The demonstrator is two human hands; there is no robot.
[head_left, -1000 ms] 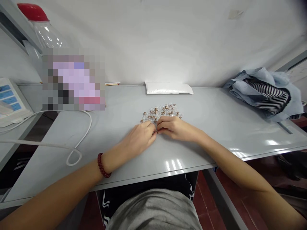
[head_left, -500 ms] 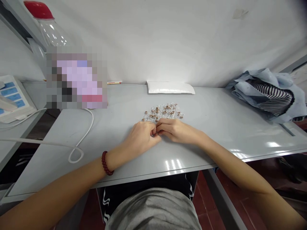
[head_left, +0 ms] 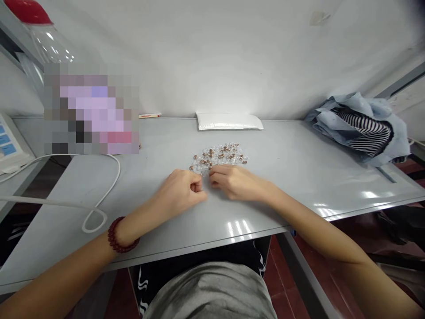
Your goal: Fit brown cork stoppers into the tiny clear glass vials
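A pile of small clear pieces with copper-brown parts (head_left: 221, 156) lies on the grey table (head_left: 282, 177). Just in front of its left end is my left hand (head_left: 181, 189), its fingers curled and the thumb pointing right; whatever the fingers may hold is hidden. My right hand (head_left: 232, 180) rests at the pile's near edge, fingers bent and pressed together, and anything between the fingertips is too small to name. A small gap separates the two hands. A dark red bead bracelet (head_left: 116, 237) circles my left wrist.
A white packet (head_left: 229, 121) lies against the wall, with a thin pen-like stick (head_left: 150, 116) to its left. Bundled blue and striped cloth (head_left: 365, 128) sits at the right. White cable (head_left: 114, 181), a red-capped bottle (head_left: 51, 42) and a power strip (head_left: 11, 146) are at the left.
My hands have come apart: the left has drawn back to the left, while the right stays by the pile. The whole view has shifted slightly.
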